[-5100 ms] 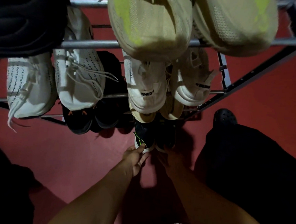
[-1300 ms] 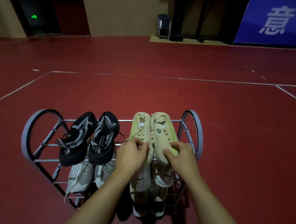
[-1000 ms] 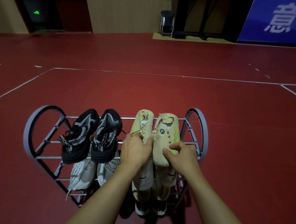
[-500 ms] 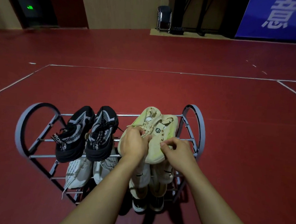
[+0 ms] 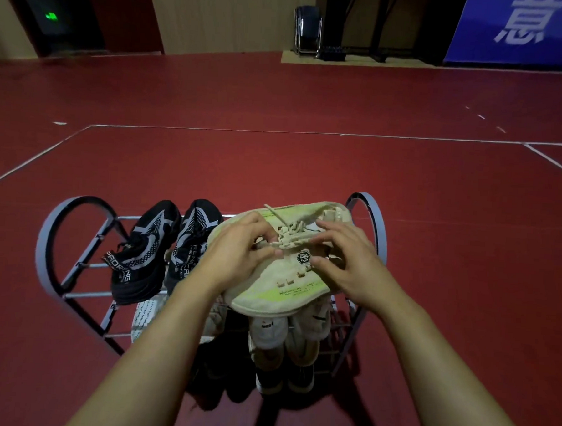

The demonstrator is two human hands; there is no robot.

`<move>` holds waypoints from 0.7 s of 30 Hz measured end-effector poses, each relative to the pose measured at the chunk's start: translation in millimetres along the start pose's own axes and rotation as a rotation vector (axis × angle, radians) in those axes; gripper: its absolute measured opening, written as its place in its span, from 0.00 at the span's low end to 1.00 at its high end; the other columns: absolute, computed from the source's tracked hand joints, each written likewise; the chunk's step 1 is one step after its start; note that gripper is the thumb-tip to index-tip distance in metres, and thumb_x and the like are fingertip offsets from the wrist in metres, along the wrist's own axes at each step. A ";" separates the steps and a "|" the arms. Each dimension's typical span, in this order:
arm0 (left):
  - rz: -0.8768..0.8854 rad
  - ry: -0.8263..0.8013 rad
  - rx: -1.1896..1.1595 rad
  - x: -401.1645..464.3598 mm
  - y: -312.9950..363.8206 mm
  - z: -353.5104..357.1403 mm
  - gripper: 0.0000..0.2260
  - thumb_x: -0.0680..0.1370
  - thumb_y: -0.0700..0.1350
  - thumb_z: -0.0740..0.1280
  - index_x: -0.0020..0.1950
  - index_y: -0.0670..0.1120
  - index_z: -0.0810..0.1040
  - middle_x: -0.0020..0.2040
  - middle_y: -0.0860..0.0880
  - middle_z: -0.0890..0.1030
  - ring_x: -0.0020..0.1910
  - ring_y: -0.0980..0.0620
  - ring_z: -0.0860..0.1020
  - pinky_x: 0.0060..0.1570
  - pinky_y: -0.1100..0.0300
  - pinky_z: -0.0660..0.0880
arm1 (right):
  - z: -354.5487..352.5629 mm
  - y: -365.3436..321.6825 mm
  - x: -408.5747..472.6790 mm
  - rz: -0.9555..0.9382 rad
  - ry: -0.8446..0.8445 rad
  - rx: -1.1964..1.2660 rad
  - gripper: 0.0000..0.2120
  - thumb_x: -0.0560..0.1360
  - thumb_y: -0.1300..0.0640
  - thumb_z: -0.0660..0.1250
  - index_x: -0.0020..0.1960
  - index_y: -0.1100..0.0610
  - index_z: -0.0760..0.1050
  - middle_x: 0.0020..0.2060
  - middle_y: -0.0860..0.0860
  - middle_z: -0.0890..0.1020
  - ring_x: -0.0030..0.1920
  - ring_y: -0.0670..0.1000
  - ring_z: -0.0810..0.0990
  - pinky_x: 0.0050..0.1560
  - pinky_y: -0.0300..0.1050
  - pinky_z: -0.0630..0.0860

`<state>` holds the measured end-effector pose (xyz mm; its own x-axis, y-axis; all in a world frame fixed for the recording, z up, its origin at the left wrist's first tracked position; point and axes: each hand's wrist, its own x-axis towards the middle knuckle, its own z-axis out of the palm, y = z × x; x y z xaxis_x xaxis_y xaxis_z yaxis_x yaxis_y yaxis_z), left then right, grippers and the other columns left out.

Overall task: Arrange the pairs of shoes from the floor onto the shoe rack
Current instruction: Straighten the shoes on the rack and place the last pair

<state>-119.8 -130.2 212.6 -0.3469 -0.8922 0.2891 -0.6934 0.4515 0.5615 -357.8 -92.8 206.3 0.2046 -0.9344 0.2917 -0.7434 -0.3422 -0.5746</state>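
A grey metal shoe rack (image 5: 54, 233) stands on the red floor in front of me. Both hands hold the cream and lime pair of shoes (image 5: 285, 288) above the right end of the top tier, turned sideways. My left hand (image 5: 238, 253) grips the left shoe near its laces. Over the right shoe's collar and tongue lies my right hand (image 5: 345, 258), fingers closed on it. A black and white pair (image 5: 160, 249) rests on the top tier's left. White shoes (image 5: 270, 332) and dark shoes (image 5: 271, 381) fill the lower tiers, partly hidden by my arms.
Red sports floor (image 5: 308, 168) with white court lines stretches ahead and to both sides. A folded chair (image 5: 308, 30) stands by the far wall, next to a blue banner (image 5: 523, 30). A dark doorway with a green light (image 5: 50, 15) is at far left.
The cream pair has been lifted off the top tier and turned sideways toward me; both hands shifted their hold onto the laces and collars. My view tilted slightly down.
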 end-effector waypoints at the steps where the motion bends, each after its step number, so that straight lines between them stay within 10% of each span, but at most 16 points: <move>1: 0.033 -0.031 -0.012 -2.4 3.1 -6.8 0.08 0.74 0.54 0.74 0.46 0.52 0.80 0.49 0.57 0.75 0.45 0.58 0.74 0.44 0.59 0.69 | -3.0 -2.7 -1.5 0.005 0.009 -0.008 0.18 0.73 0.43 0.69 0.62 0.41 0.72 0.65 0.37 0.71 0.70 0.46 0.63 0.70 0.54 0.65; 5: 0.093 -0.126 -0.076 -8.9 8.1 -30.2 0.08 0.73 0.55 0.75 0.44 0.54 0.79 0.49 0.56 0.75 0.45 0.54 0.74 0.46 0.54 0.73 | -19.0 -7.4 -6.6 -0.047 0.061 -0.181 0.25 0.70 0.35 0.68 0.65 0.38 0.69 0.54 0.28 0.70 0.61 0.41 0.57 0.61 0.45 0.60; 9: 0.065 -0.210 -0.153 -16.3 7.7 -40.4 0.09 0.71 0.55 0.77 0.44 0.54 0.80 0.49 0.54 0.77 0.47 0.46 0.77 0.51 0.44 0.75 | -21.9 -6.7 -8.3 -0.205 0.071 -0.347 0.21 0.66 0.29 0.64 0.47 0.43 0.80 0.54 0.34 0.73 0.59 0.43 0.55 0.56 0.42 0.53; 21: 0.067 0.018 0.174 -13.1 1.9 -32.2 0.13 0.73 0.66 0.68 0.50 0.61 0.83 0.54 0.63 0.69 0.55 0.57 0.65 0.57 0.55 0.63 | -14.8 -12.5 -10.3 -0.016 0.051 0.059 0.15 0.69 0.37 0.71 0.36 0.47 0.72 0.41 0.43 0.75 0.54 0.46 0.68 0.51 0.43 0.70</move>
<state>-96.2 -117.5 234.9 -0.3858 -0.8591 0.3362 -0.7685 0.5009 0.3981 -360.0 -77.5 221.8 0.1822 -0.9228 0.3394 -0.7013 -0.3639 -0.6129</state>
